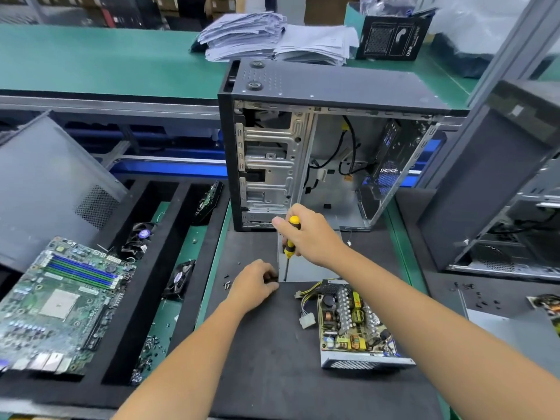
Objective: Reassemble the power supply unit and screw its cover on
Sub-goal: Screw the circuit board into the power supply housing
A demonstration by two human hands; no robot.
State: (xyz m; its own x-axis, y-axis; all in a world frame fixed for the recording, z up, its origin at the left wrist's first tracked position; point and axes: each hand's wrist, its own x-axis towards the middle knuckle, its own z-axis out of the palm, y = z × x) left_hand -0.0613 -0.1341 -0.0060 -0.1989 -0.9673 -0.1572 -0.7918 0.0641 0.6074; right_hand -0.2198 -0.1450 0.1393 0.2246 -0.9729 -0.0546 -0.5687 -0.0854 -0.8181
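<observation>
My right hand [312,234] grips a yellow-and-black screwdriver [290,242], held nearly upright with its tip down on a grey metal cover [309,266] that lies on the black mat. My left hand [254,284] has its fingers curled at the cover's near left corner, on a small dark part I cannot make out. The open power supply base [354,325], with its circuit board, coils and wire bundle showing, lies on the mat to the right of my left hand, apart from the cover.
An open PC case [318,147] stands behind the cover. Loose screws [227,281] lie left of my left hand. A motherboard [57,304] and fans [178,278] sit in a black tray at left. Another case [500,207] stands at right. Papers [272,37] lie on the far bench.
</observation>
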